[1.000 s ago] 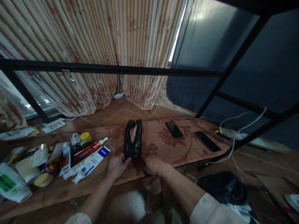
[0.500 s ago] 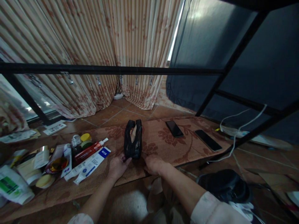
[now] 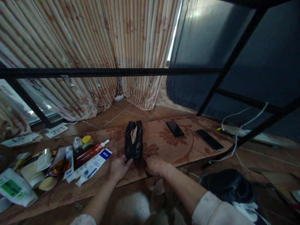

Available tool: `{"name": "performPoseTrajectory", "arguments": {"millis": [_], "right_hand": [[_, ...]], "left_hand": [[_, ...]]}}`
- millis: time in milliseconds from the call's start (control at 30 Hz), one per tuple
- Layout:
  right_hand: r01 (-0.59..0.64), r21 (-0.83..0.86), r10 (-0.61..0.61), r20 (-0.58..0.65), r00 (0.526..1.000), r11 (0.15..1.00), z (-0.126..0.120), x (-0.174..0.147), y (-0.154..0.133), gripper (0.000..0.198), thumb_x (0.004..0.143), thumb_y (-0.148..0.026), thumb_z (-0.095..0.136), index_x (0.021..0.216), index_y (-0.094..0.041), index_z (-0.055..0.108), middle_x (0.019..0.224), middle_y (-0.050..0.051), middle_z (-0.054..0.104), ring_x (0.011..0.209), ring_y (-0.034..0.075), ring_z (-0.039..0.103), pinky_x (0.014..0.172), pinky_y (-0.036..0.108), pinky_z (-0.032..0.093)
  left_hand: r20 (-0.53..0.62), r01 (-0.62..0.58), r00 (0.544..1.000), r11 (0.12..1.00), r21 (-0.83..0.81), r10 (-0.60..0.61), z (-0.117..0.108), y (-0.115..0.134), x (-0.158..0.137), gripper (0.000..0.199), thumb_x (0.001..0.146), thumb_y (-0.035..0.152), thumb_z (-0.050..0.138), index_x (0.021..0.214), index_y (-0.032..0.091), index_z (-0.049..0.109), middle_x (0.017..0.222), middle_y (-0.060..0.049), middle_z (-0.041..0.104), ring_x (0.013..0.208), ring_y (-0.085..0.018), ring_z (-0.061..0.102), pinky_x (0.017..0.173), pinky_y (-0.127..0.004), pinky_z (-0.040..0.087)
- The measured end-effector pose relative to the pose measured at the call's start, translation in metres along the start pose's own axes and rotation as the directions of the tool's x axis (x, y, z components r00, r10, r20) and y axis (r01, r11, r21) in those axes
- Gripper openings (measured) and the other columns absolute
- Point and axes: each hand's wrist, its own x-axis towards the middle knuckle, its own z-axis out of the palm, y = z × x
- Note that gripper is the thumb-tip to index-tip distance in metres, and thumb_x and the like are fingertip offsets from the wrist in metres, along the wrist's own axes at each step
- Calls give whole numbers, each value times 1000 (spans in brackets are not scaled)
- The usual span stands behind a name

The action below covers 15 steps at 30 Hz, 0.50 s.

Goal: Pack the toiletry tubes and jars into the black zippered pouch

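A black zip pouch (image 3: 137, 147) stands on the brown patterned cloth with its long zip opening parted, pale lining showing inside. My left hand (image 3: 120, 166) pinches its near left corner between thumb and fingers. At the near right corner, my right hand (image 3: 154, 164) has its fingers curled in against the pouch; their tips are partly hidden. Left of the pouch lie a white and blue tube (image 3: 94, 168) and a red pump bottle (image 3: 91, 153).
Jars, bottles and a white and green tube (image 3: 16, 187) crowd the cloth's left end. Two phones, one nearer (image 3: 175, 128) and one farther right (image 3: 209, 139), lie on the cloth (image 3: 161, 150). A dark metal bar (image 3: 112, 72) crosses before the curtains. A black bag (image 3: 227, 186) sits lower right.
The view has shifted very slightly. Both hands stay at the pouch's near corners, and the pouch has hardly moved.
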Motion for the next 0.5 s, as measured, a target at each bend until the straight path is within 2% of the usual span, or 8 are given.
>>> {"name": "performPoseTrajectory", "arguments": {"millis": [200, 500], "right_hand": [[18, -9, -18, -7, 1000, 1000, 1, 0, 1, 68, 77, -27, 59, 140, -15, 35, 117, 18, 62, 105, 30, 61, 84, 36, 48], [32, 6, -32, -21, 999, 999, 3, 1, 3, 58, 78, -28, 58, 132, -13, 45, 113, 18, 64, 105, 30, 61, 84, 37, 49]], "left_hand": [[-13, -35, 999, 999, 32, 36, 0, -1, 0, 20, 77, 37, 59, 84, 19, 62, 65, 2, 59, 62, -13, 56, 58, -22, 36], [-26, -45, 999, 999, 30, 46, -3, 2, 0, 21, 77, 36, 60, 88, 19, 64, 70, -1, 64, 65, -14, 59, 59, -23, 39]]}}
